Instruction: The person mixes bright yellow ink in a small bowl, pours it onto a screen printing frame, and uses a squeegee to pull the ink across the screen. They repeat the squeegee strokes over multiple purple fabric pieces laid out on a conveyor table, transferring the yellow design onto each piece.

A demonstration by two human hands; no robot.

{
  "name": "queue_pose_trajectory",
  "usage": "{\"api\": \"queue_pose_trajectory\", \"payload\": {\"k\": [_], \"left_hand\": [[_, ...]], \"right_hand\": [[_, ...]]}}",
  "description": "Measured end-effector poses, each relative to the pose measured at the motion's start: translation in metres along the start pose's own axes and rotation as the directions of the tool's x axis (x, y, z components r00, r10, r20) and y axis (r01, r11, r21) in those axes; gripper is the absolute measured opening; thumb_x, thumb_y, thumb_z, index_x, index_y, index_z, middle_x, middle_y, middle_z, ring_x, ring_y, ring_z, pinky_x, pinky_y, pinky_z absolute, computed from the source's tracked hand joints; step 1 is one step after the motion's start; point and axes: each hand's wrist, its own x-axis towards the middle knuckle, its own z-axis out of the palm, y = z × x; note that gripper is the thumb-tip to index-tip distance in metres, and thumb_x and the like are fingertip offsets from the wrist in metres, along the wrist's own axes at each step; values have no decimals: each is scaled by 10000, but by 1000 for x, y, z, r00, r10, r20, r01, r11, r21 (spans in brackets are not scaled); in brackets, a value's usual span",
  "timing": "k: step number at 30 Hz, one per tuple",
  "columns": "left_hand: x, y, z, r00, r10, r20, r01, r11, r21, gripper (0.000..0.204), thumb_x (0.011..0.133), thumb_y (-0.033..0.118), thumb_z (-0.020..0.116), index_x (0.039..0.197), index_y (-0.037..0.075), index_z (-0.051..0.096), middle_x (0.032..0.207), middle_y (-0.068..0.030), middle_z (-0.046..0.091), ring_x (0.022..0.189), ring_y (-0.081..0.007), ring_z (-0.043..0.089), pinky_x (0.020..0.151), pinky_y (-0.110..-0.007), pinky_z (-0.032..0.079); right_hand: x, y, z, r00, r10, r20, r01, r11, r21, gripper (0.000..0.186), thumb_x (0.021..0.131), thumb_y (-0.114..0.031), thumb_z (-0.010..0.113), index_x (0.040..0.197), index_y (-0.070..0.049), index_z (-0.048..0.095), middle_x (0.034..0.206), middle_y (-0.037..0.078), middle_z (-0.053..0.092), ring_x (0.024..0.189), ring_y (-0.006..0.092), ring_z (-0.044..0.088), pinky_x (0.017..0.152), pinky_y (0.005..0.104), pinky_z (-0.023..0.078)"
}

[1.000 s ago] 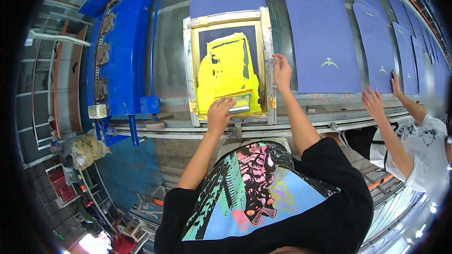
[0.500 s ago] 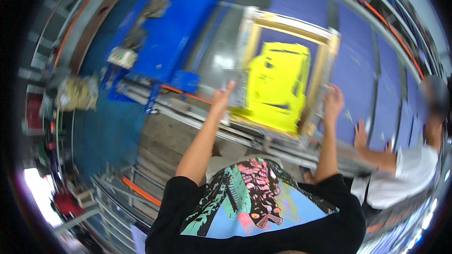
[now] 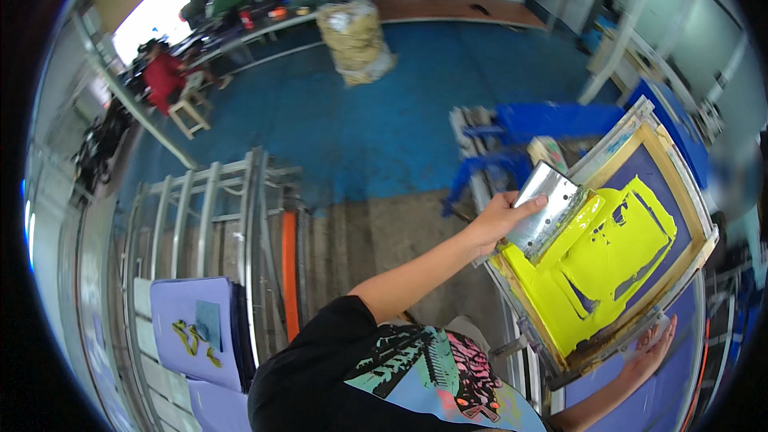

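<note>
My left hand (image 3: 498, 226) is closed around a metal squeegee (image 3: 552, 206), thumb on its flat face. The squeegee's lower edge sits in bright yellow ink (image 3: 612, 252) spread over a screen printing frame (image 3: 694, 250). The frame has a wooden inner border and lies tilted in view on the right. My right hand (image 3: 650, 350) is at the frame's near right edge, fingers along its outer side; part of its grip is hidden. Purple mesh or backing shows through around the ink.
Purple sheets (image 3: 196, 324) with a small blue piece and yellow-green scraps lie on a rack (image 3: 200, 216) at left. Blue panels (image 3: 552, 122) stand beyond the frame. Farther off are a filled sack (image 3: 356, 44) and a seated person in red (image 3: 164, 80).
My view has swung left, bringing the rack, sack and seated person into fuller sight. The co-worker in white has left view. The squeegee stays in my left hand at the frame's left side.
</note>
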Motion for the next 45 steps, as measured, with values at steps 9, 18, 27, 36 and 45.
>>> {"api": "queue_pose_trajectory", "payload": {"k": [9, 18, 27, 36, 45], "left_hand": [[-56, -54, 64, 896, 121, -427, -143, 990, -18, 659, 940, 512, 778, 1199, -88, 689, 1039, -109, 740, 932, -170, 686, 841, -313, 526], [-126, -88, 113, 552, 330, -766, -234, 943, 238, 590, 952, 440, 786, 1187, -95, 702, 1074, -118, 746, 951, -170, 696, 840, -336, 544], [-213, -129, 166, 226, 299, -927, -379, 904, 199, 476, 1012, 374, 710, 1235, -44, 662, 1126, -114, 731, 946, -213, 728, 811, -366, 588], [-197, -144, 151, 261, 363, -895, -397, 885, 243, 651, 962, 462, 757, 1252, -104, 617, 1133, -164, 711, 968, -272, 706, 851, -401, 573], [-100, -51, 99, 720, 366, -590, -222, 927, 303, 529, 940, 373, 812, 1162, -84, 663, 1072, -116, 729, 928, -208, 701, 842, -367, 568]], "right_hand": [[95, 30, 40, 983, 74, 167, -109, 971, 213, 422, 1114, -293, 558, 1487, -96, 549, 863, -14, 576, 651, 35, 450, 563, 213, 362], [141, 60, 106, 772, -25, 635, -281, 883, 376, 204, 1032, -142, 646, 1227, -86, 653, 777, -58, 499, 605, 30, 399, 501, 214, 306], [129, 30, 152, 455, -103, 884, -245, 940, 236, 146, 1053, -147, 645, 1185, -85, 653, 762, -47, 528, 577, 41, 440, 512, 253, 369], [138, 31, 104, 460, -98, 883, -180, 963, 201, 153, 1070, -190, 644, 1184, -93, 613, 650, -16, 456, 548, 91, 413, 505, 326, 326], [30, 9, -4, 868, 302, 394, -470, 755, 458, 181, 1012, -225, 720, 1123, -146, 600, 726, -63, 460, 607, 69, 373, 554, 279, 286]]}}
